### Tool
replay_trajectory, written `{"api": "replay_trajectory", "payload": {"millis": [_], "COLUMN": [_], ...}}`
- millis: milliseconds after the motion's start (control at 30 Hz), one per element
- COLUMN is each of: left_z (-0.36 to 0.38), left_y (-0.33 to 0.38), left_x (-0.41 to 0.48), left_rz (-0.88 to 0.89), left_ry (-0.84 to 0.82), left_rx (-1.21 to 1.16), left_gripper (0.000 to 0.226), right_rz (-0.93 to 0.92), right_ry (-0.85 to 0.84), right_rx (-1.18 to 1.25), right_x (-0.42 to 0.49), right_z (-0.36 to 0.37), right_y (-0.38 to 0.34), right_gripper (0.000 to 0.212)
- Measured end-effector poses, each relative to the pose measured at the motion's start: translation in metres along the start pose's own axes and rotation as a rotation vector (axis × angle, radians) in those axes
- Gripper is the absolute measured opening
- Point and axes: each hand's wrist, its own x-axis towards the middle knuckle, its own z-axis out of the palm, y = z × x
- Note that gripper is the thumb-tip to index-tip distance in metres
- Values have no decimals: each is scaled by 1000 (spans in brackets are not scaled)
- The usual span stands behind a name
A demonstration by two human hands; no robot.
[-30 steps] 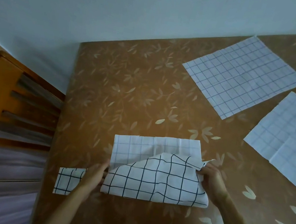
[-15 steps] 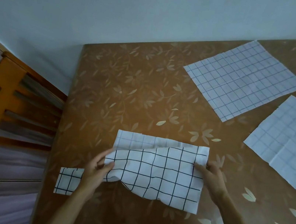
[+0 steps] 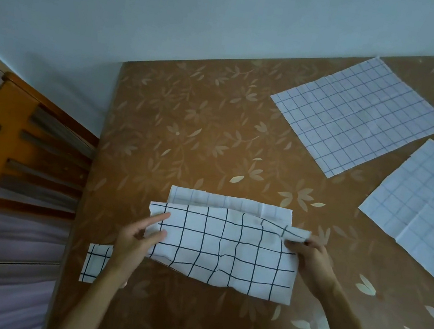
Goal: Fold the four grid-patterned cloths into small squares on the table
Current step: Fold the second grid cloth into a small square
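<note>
A white cloth with a bold black grid (image 3: pixel 225 248) lies half folded near the table's front edge, its pale underside strip showing along the far side. My left hand (image 3: pixel 137 240) pinches its left edge between thumb and fingers. My right hand (image 3: pixel 309 254) pinches the upper right corner, which is lifted and creased. A small folded bold-grid square (image 3: pixel 95 263) sits at the front left, partly under my left forearm. Two thin-grid cloths lie flat: one (image 3: pixel 360 116) at the back right, another (image 3: pixel 430 209) at the right edge, cut off by the frame.
The brown leaf-patterned table (image 3: pixel 186 136) stands against a pale wall. A wooden chair back (image 3: pixel 14 146) is close to the table's left edge. More chair slats show below the front edge.
The near flap of the bold-grid cloth has been carried up and away from me, now covering most of the pale underside. Both hands moved with its edges.
</note>
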Motion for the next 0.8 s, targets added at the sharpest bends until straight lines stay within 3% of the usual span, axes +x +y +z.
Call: {"api": "replay_trajectory", "payload": {"millis": [133,333,467,633,800], "left_z": [3,4,8,5,3], "left_y": [-12,-39,-32,-35,-42], "left_x": [-4,5,10,22,22], "left_rz": [52,-140,-255,-184,-124], "left_ry": [-7,-94,-88,15,1], "left_rx": [87,222,131,205,321], "left_gripper": [40,48,38,26,44], "right_rz": [-15,8,16,10,-53], "right_ry": [106,155,106,123,149], "right_rx": [-14,-176,-225,-340,-352], "right_x": [0,7,7,17,18], "right_z": [-3,-9,-7,-7,0], "right_y": [5,22,19,18,13], "right_gripper": [22,14,34,27,41]}}
